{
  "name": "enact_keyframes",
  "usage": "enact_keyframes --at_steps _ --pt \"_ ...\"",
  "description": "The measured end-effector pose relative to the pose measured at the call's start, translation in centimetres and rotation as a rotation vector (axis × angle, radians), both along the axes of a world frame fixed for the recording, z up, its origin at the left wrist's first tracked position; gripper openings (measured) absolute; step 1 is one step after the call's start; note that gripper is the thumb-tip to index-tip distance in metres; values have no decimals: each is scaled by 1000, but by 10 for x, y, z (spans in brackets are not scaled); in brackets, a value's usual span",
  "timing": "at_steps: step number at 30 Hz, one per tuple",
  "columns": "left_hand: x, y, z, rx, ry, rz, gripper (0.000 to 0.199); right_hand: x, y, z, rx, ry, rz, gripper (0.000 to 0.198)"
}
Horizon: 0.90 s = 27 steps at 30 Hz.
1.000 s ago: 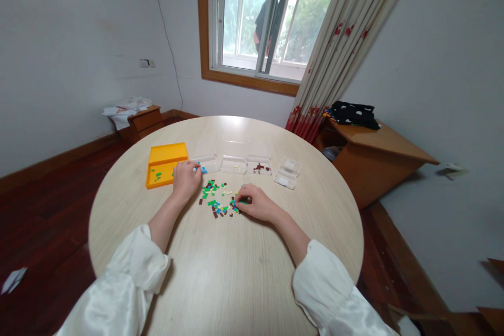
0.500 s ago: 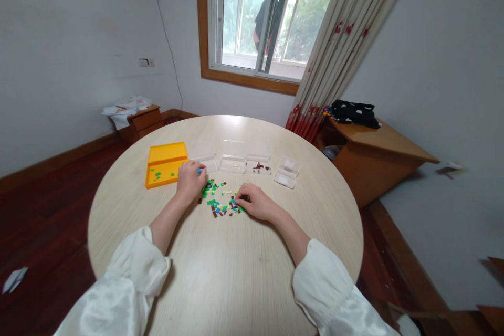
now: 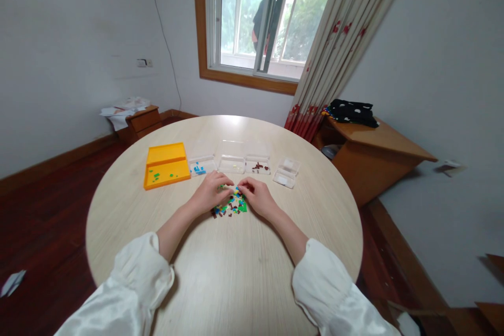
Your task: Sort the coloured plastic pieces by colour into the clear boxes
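A pile of small toy building bricks (image 3: 238, 206) in green, blue, brown, yellow and cream lies on the table, partly hidden by my hands. Over its left side is my left hand (image 3: 210, 191), fingers curved with thumb and fingertips apart. My right hand (image 3: 259, 195) is at the pile's right edge, its thumb and fingers pressed together; whatever is in the pinch is too small to tell. Behind the hands, a yellow box (image 3: 167, 153) holds a few green bricks. Blue bricks (image 3: 198, 169) lie in a clear box, and brown bricks (image 3: 259, 166) in another.
Between those clear boxes stands a clear box (image 3: 226, 170) with a few pale bricks. Farther right is a smaller clear box (image 3: 284, 180). All are on a round wooden table (image 3: 236, 273). A wooden cabinet (image 3: 386, 147) with dark cloth stands beyond on the right.
My left hand has moved right, from the blue bricks' box to the pile, and its fingers have come apart. My right hand has shifted slightly up at the pile's edge.
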<state>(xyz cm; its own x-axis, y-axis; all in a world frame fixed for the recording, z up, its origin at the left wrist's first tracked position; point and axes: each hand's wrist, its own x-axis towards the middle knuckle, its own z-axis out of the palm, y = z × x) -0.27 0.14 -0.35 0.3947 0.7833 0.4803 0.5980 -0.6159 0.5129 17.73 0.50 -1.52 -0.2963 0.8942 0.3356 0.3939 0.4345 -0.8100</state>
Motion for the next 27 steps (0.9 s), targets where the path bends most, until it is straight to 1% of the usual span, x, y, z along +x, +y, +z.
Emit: enact_keyframes --at_steps 6,11,14,16,17,19,22,25,27 --pt "3 0 -2 -8 -1 -20 8 -2 0 -2 -38 77 54 6" --pt "4 0 -3 -18 -8 -28 8 -3 -2 -1 -48 110 95 7" --pt "4 1 -3 -10 -10 -28 8 -3 -2 0 -42 107 84 6" --pt "2 2 -4 2 -4 -4 7 -1 -1 0 -42 105 48 5" --pt "-1 4 -4 13 -2 26 7 1 0 1 -39 101 18 6" --pt "-7 9 -6 51 -8 133 8 7 4 3 -17 62 -49 8" --pt "-21 19 -9 103 -27 371 10 18 8 6 38 -88 -103 9" --pt "-36 26 -11 105 0 581 14 25 10 8 65 -222 -65 13" --pt "-46 29 -12 92 37 655 19 28 10 9 68 -280 -7 16"
